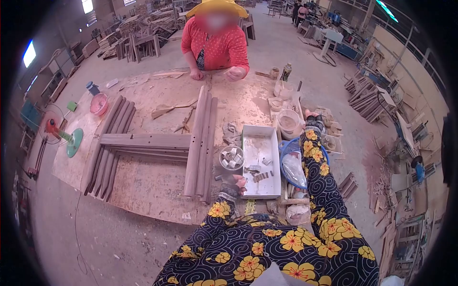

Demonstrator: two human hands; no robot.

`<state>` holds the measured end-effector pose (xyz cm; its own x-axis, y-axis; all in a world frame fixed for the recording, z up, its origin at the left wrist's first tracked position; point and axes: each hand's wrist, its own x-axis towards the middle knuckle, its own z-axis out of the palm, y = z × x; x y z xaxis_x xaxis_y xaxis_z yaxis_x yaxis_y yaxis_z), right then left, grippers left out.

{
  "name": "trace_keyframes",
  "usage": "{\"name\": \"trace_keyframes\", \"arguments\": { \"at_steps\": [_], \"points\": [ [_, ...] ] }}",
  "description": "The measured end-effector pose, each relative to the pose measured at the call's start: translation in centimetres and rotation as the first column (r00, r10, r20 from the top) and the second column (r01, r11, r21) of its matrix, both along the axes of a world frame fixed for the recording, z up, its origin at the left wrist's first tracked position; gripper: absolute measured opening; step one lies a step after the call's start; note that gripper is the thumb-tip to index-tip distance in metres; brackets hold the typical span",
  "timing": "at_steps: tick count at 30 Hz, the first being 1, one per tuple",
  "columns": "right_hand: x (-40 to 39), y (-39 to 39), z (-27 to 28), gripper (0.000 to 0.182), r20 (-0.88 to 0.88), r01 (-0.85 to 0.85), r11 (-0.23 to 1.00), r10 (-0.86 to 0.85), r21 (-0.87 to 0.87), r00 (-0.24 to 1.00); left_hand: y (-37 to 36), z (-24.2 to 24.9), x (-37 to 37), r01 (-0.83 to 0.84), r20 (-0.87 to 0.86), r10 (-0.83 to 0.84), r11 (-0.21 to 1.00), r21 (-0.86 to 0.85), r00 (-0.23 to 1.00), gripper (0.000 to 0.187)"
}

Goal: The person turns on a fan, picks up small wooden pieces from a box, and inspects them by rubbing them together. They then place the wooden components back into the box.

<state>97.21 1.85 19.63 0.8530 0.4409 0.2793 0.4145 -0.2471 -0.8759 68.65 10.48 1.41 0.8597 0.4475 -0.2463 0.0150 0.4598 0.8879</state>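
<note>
While seen from head view: left hand [234,183] down at near edge of white tray [260,162], fingers curled, seemingly pinching something small, cannot tell what or how tight. Just beyond it, small round dish of pale wood plugs [232,158], touching tray's left rim. Loose short dowels [260,176] lying inside tray near the hand. Right hand [312,116] reached far out, past blue basin [286,148], just beside plastic tub [289,123]; mostly hidden behind flowered sleeve, grip not readable. Left of tray, bundle of long dark wood rails [202,143] lying upright across plywood tabletop [143,181], joined crosswise to flat rail [143,141] and second bundle [107,143]. Across table, another person in red top [214,47], both their hands on far edge. Pink bowl [99,103] at far left.
</note>
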Motion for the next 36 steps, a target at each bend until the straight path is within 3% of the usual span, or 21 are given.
{"name": "trace_keyframes", "arguments": {
  "at_steps": [5, 9, 10, 12, 13, 16, 19, 21, 26, 27, 28, 29, 32, 33, 36],
  "points": [
    [-1.0, 0.3, -0.7, 0.02, 0.0, -0.039, 0.999, 0.039, 0.001, 0.999, -0.1, 0.9, 0.2, -0.012, -0.05, 0.013, 0.999, 0.034, 0.999, 0.025],
    [-4.9, -0.3, -3.6, 0.019, -0.06, -0.189, 0.982, 0.19, 0.02, 0.98, 0.7, -1.9, 0.7, -0.074, 0.026, 0.073, 0.997, 0.039, 0.997, 0.014],
    [-6.3, -0.4, -5.0, 0.019, -0.115, -0.255, 0.967, 0.255, 0.016, 0.96, 1.2, -2.8, 0.5, -0.084, 0.062, 0.081, 0.996, 0.039, 0.995, 0.013],
    [-8.8, -0.6, -8.2, 0.018, -0.287, -0.401, 0.916, 0.387, 0.01, 0.877, 1.5, -0.6, 0.3, -0.168, 0.127, 0.192, 0.97, -0.176, 0.973, 0.011],
    [-10.0, -0.7, -9.7, 0.018, -0.376, -0.465, 0.885, 0.434, 0.011, 0.819, 2.4, -0.4, 0.1, -0.127, 0.151, 0.165, 0.964, -0.233, 0.975, 0.018],
    [-13.0, -1.0, -12.2, 0.018, -0.597, -0.503, 0.864, 0.421, 0.034, 0.683, 3.7, 1.7, 0.0, -0.106, 0.246, 0.198, 0.933, -0.344, 0.949, 0.023],
    [-14.4, -0.5, -11.8, 0.019, -0.556, -0.44, 0.897, 0.384, 0.036, 0.737, 4.6, 2.3, 0.9, -0.181, 0.255, 0.256, 0.942, -0.282, 0.933, 0.028],
    [-14.9, -0.4, -11.2, 0.02, -0.441, -0.446, 0.894, 0.416, 0.038, 0.795, 4.9, 2.8, 1.0, -0.194, 0.301, 0.259, 0.954, -0.231, 0.918, 0.027],
    [-14.7, 0.0, -13.5, 0.021, -0.098, -0.482, 0.859, 0.502, 0.171, 0.859, 4.6, 3.8, 1.8, -0.27, 0.226, 0.296, 0.953, -0.139, 0.928, 0.032],
    [-15.3, -0.1, -12.4, 0.021, -0.055, -0.472, 0.873, 0.481, 0.126, 0.875, 4.5, 3.3, 1.9, -0.279, 0.256, 0.31, 0.948, -0.151, 0.916, 0.032],
    [-15.6, 0.1, -12.5, 0.021, -0.04, -0.476, 0.871, 0.483, 0.121, 0.875, 4.5, 2.9, 2.0, -0.287, 0.285, 0.323, 0.944, -0.163, 0.902, 0.032],
    [-15.8, -0.2, -12.5, 0.02, -0.044, -0.481, 0.873, 0.485, 0.077, 0.873, 4.8, 2.4, 1.8, -0.26, 0.27, 0.261, 0.965, -0.042, 0.927, 0.032],
    [-16.7, -0.4, -10.5, 0.017, -0.133, -0.457, 0.889, 0.456, 0.023, 0.88, 4.5, 2.7, 1.3, -0.276, 0.209, 0.308, 0.946, -0.169, 0.928, 0.032],
    [-16.7, -0.3, -9.7, 0.017, -0.352, -0.437, 0.899, 0.422, 0.041, 0.835, 4.6, 2.5, 1.3, -0.276, 0.225, 0.323, 0.937, -0.215, 0.919, 0.03],
    [-15.1, 2.0, -9.5, 0.022, -0.249, -0.4, 0.909, 0.416, 0.116, 0.874, 7.4, 1.4, 1.6, -0.29, 0.267, 0.328, 0.941, -0.174, 0.906, 0.029]
  ]
}}
